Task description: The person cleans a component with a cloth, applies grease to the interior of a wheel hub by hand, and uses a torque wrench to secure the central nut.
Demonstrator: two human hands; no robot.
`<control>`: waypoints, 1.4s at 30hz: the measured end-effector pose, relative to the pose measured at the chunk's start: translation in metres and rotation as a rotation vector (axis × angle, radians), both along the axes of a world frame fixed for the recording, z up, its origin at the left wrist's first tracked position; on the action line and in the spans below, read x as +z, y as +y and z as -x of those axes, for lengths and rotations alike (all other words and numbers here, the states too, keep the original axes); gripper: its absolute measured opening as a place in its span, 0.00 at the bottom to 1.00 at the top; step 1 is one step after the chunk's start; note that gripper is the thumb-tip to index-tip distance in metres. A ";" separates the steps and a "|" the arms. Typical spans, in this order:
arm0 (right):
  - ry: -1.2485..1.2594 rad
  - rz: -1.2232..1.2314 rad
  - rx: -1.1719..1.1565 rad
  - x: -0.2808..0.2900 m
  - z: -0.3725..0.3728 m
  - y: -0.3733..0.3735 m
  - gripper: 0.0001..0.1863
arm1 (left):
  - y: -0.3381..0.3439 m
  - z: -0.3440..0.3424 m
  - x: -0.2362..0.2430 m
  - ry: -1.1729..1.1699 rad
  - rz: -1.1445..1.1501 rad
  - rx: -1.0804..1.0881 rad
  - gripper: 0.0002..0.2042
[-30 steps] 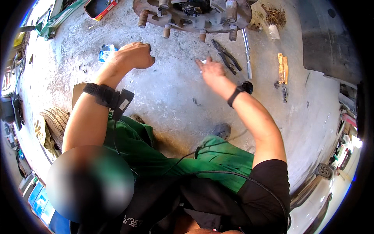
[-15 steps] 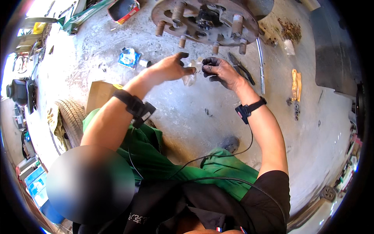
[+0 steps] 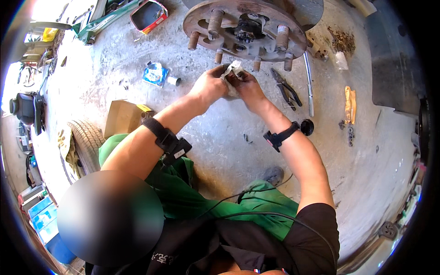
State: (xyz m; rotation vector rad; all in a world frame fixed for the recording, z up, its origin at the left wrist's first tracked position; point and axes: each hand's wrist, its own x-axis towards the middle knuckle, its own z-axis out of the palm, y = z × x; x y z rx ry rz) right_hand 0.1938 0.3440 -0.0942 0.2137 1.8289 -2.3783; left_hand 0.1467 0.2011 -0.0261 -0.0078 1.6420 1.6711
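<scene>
A crumpled, whitish, see-through plastic bag (image 3: pixel 235 67) is bunched between my two hands, just below the wheel hub. My left hand (image 3: pixel 211 88) grips it from the left with the fingers curled. On its other side my right hand (image 3: pixel 247 91) pinches it, with dark grease on the fingertips. Whether anything lies inside the bag is hidden by the fingers. Right above stands the rusty wheel hub (image 3: pixel 198 24), its threaded studs pointing toward me and a dark greasy centre in its bore.
Pliers (image 3: pixel 286 88) and a long metal bar (image 3: pixel 308 85) lie right of my hands, near a round black cap (image 3: pixel 307 127). Leftward are a blue packet (image 3: pixel 155 74), a cardboard box (image 3: pixel 120 118), a tyre (image 3: pixel 85 140) and a red-rimmed tray (image 3: pixel 156 23). A yellow wrapper (image 3: pixel 350 105) lies farther right.
My hands have come together and closed around the plastic bag, which hung loosely between them before. My right forearm has shifted left, uncovering the black cap on the floor.
</scene>
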 end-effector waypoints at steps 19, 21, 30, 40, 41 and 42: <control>0.312 -0.329 0.121 0.025 0.002 0.006 0.07 | -0.011 -0.007 0.019 0.098 0.181 -0.023 0.09; 0.126 -0.067 0.220 0.029 0.001 0.008 0.07 | -0.015 -0.003 0.016 0.139 0.228 -0.047 0.10; -0.234 -0.061 -0.172 0.026 -0.004 0.037 0.09 | -0.022 0.006 0.026 0.338 0.076 -0.277 0.32; -0.073 0.234 0.132 0.050 -0.006 0.031 0.21 | -0.019 -0.016 0.016 0.944 0.671 -0.678 0.36; -0.077 0.233 0.134 0.049 -0.005 0.031 0.21 | -0.019 -0.018 0.013 0.940 0.669 -0.677 0.36; -0.032 0.065 0.135 0.048 -0.005 0.032 0.20 | -0.020 -0.020 0.010 0.908 0.616 -0.633 0.36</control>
